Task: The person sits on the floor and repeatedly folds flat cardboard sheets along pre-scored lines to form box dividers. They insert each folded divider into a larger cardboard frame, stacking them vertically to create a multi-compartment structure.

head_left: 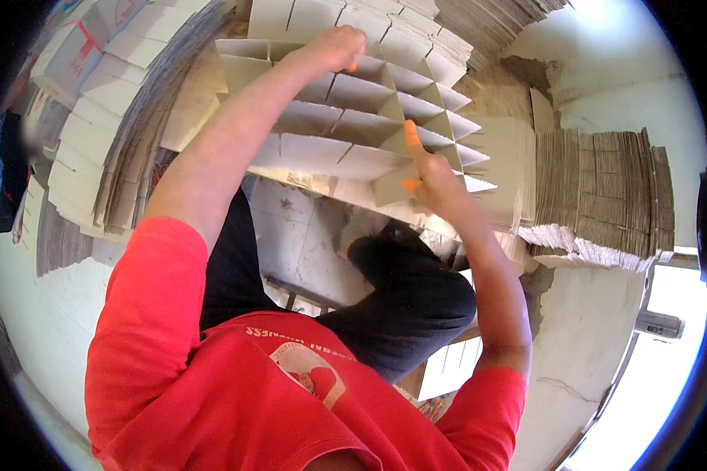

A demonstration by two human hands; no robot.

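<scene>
A pale cardboard divider grid [346, 118] of crossed slotted strips lies in front of me, over my lap. My left hand [334, 49] reaches to its far edge and grips the top of a strip there. At the near right corner of the grid my right hand [432, 177] presses on a strip, with its forefinger stretched out along the strip's top edge. Orange colour shows on some fingertips.
Stacks of flat slotted cardboard strips stand on the left [126, 110], at the back [401, 23] and on the right [605, 196]. My knee in dark trousers [416, 298] is bent below the grid. A pale wall [605, 71] rises at the right.
</scene>
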